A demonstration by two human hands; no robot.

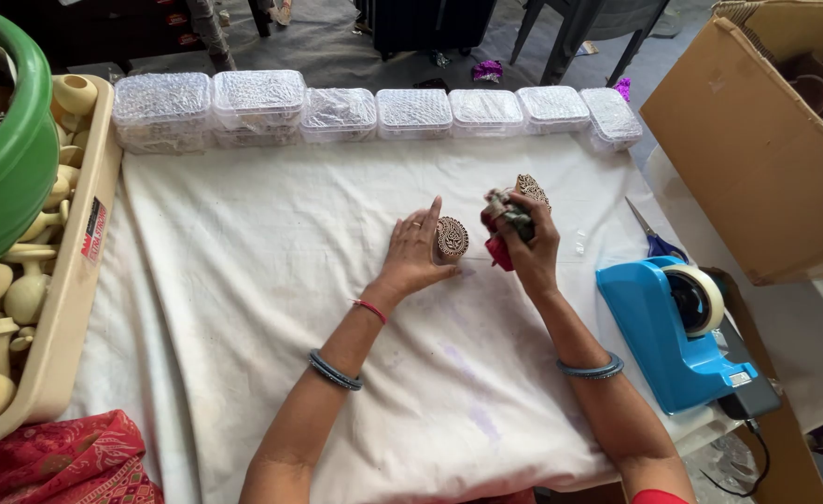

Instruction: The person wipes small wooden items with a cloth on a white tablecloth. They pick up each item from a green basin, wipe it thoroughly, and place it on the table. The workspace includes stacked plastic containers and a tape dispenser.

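Observation:
My left hand rests on the white cloth, its fingers against a small round carved wooden stamp that stands on edge. My right hand is raised just right of it, closed around a small bundle of green and red pieces. A second carved wooden stamp shows at the fingertips of that hand. Both wrists wear blue-grey bangles, and a red thread circles the left wrist.
A row of clear lidded plastic boxes lines the far edge. A blue tape dispenser and scissors lie right. A beige tray of pale wooden knobs and a green tub sit left. An open cardboard box stands right.

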